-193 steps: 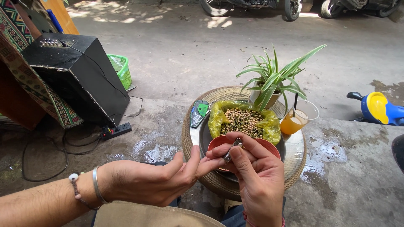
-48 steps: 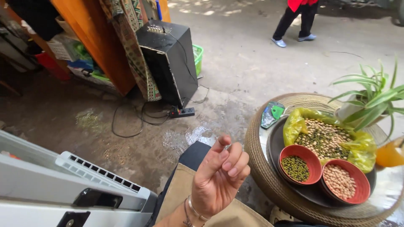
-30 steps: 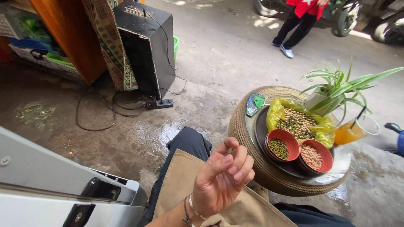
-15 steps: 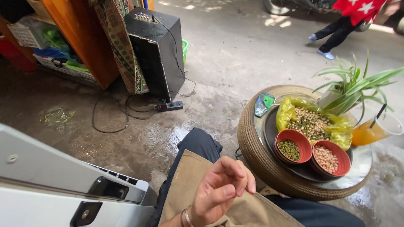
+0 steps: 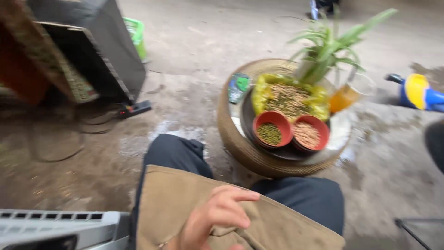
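Fingers (image 5: 231, 196) of left hand (image 5: 210, 222) loosely curled, holding nothing I see, above tan cloth (image 5: 277, 227); red bowls (image 5: 273, 129) well apart.

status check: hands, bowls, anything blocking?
One hand low over lap, fingers curled, empty as far as visible; which hand unclear. Two red bowls on dark tray, untouched. Nothing between.

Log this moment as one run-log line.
left hand: over tan cloth on lap, fingers curled, contents unclear | right hand: out of view | red bowls on tray: untouched
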